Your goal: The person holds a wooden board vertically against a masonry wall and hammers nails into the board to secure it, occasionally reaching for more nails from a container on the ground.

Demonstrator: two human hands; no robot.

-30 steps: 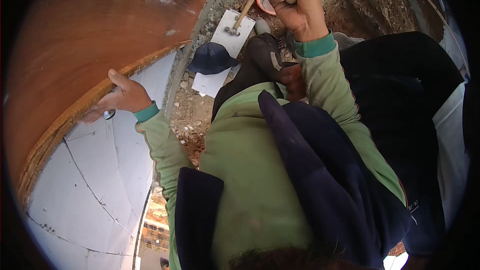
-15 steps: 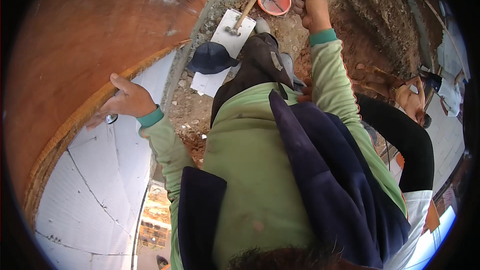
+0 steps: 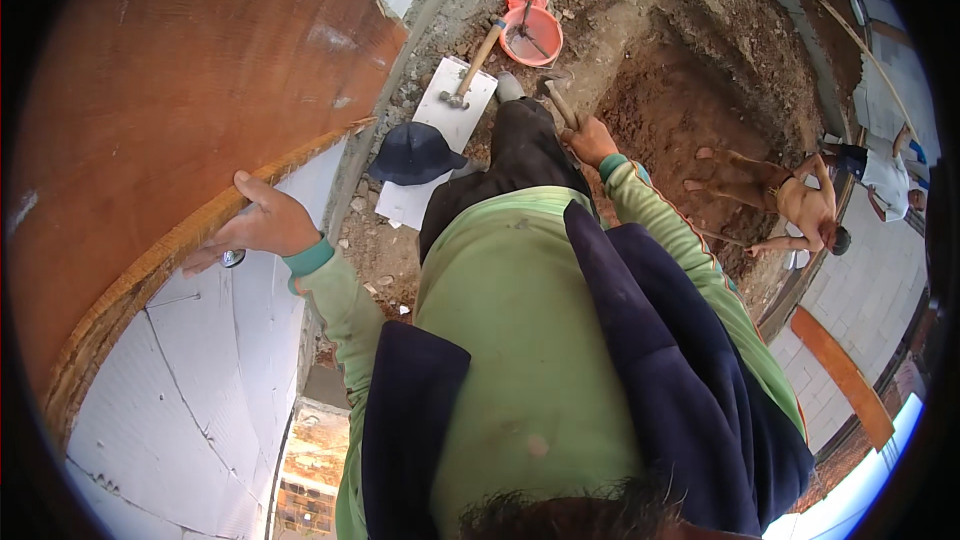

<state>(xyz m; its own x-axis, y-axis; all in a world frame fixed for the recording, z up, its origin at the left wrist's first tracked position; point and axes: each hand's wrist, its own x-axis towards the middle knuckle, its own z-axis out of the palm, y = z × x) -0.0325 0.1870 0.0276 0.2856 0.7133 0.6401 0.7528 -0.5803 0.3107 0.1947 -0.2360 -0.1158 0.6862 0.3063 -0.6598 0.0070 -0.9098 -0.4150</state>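
On the left, my left hand (image 3: 262,225) grips the raw edge of a large brown plywood board (image 3: 210,70). Its thumb lies over the edge and the fingers reach down the side facing the white panel wall (image 3: 190,370). A small shiny round thing (image 3: 233,258) shows just under those fingers; its kind is unclear. My right hand (image 3: 592,142) is closed around a wooden-handled tool (image 3: 563,106) in front of my legs, its head too dim to make out. Beyond my feet, a claw hammer (image 3: 472,70) lies with its head on a white board (image 3: 405,202).
A dark blue hat (image 3: 415,153) rests on the white board. An orange-pink bowl (image 3: 531,36) with dark tools inside stands on the dirt. To the right is a dug pit (image 3: 680,90), with a bare-chested person (image 3: 800,195) and another person in white (image 3: 888,178).
My right hand has come down toward my legs with the wooden-handled tool. A black-sleeved arm near my right side has left the view. My left hand stays on the plywood edge.
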